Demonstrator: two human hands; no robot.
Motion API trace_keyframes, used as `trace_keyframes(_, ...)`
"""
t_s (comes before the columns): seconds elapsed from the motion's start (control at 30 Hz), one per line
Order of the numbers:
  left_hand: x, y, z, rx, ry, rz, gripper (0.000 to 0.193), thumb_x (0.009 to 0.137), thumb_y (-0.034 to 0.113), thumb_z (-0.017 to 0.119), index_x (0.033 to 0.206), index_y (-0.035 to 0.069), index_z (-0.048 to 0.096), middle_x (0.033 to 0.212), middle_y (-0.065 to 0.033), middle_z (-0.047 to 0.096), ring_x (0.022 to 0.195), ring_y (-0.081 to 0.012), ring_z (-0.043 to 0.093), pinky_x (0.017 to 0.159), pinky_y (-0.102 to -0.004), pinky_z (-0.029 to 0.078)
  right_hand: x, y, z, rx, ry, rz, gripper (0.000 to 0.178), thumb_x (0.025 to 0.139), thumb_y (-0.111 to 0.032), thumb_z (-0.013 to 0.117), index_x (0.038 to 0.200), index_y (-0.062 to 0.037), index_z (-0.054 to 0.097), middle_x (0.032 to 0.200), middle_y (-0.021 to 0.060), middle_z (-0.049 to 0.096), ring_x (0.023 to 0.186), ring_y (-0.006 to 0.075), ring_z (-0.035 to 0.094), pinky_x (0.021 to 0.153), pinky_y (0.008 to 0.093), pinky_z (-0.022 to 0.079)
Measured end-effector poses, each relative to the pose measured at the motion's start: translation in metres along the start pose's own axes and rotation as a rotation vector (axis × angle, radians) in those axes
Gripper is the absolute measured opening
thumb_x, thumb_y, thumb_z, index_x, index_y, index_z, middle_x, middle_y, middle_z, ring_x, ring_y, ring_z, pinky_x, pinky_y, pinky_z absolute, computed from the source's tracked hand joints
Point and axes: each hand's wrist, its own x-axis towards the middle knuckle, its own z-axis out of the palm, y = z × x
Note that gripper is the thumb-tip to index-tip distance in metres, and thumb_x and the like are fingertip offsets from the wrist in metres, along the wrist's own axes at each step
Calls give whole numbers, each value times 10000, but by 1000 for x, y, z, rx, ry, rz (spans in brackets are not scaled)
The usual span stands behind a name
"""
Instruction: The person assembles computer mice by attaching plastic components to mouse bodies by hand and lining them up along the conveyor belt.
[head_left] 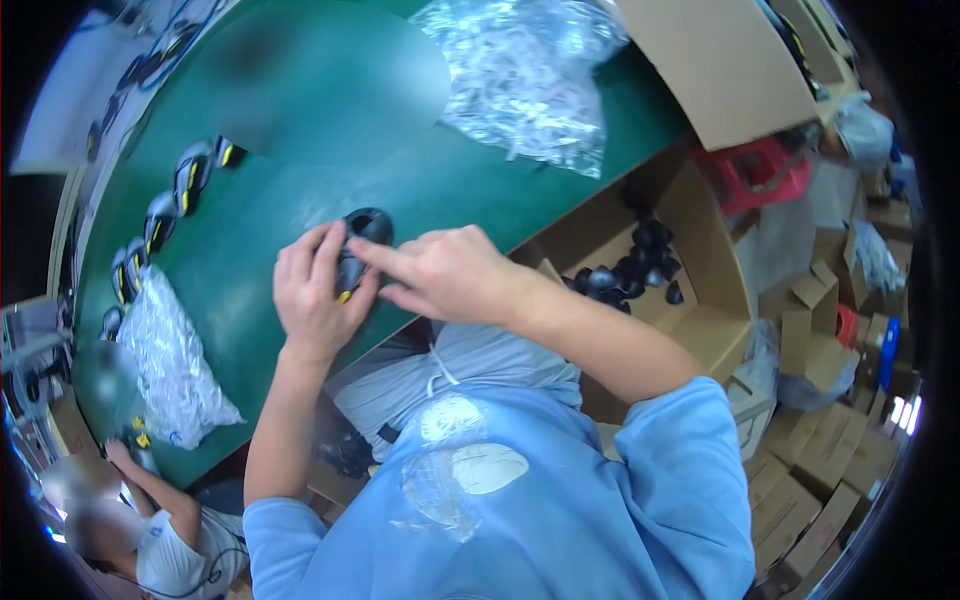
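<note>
My left hand (312,290) is wrapped round a black, rounded handheld device (372,224), holding it over the green table. The device has a dark round opening at its far end and a small yellow accent near my left thumb. My right hand (440,272) comes in from the right, its index finger stretched out and touching the device's upper side. The thumb of that hand is apart from the index finger, and the remaining fingers are partly hidden. I see nothing held in the right hand.
Similar black-and-yellow devices (160,222) stand in a row on the table's left. Clear plastic bags (530,75) lie at the back, another bag (170,355) at left. An open carton (715,265) at right holds black caps (640,262). A co-worker (180,545) sits lower left.
</note>
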Motion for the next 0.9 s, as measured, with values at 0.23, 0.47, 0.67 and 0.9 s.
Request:
trace_keyframes(0.23, -4, 5, -3, -7, -68, -3, 687, 814, 159, 894, 1430, -10, 641, 1323, -226, 672, 1147, -409, 625, 1008, -498, 512, -151, 94, -30, -39, 709, 231, 92, 827, -75, 803, 897, -128, 777, 730, 20, 705, 573, 192, 611, 536, 339, 497)
trace_keyframes(0.47, -8, -5, -2, -31, -124, 17, 699, 821, 149, 874, 1452, 6, 607, 1337, -240, 653, 1153, -417, 623, 1001, -514, 510, -278, 346, 23, -559, 78, 926, 246, 1010, -79, 615, 1173, 8, 777, 1215, 255, 766, 1162, 367, 750, 964, 502, 572)
trace_keyframes(0.67, -8, 0, -10, -10, -133, -11, 738, 757, 163, 901, 1426, 14, 628, 1300, -225, 673, 1117, -405, 632, 984, -506, 515, -250, 377, 58, -395, 82, 934, 295, 1030, -92, 649, 1293, 26, 708, 1279, 251, 741, 1193, 358, 723, 1037, 438, 556)
trace_keyframes(0.9, 4, -1, -8, -118, -164, -20, 725, 747, 282, 960, 1384, 57, 696, 1381, -165, 686, 1149, -378, 636, 1010, -505, 508, -322, 318, -25, -112, 354, 956, 395, 1059, -109, 674, 1421, 39, 623, 1282, 195, 740, 1180, 318, 702, 1084, 394, 533)
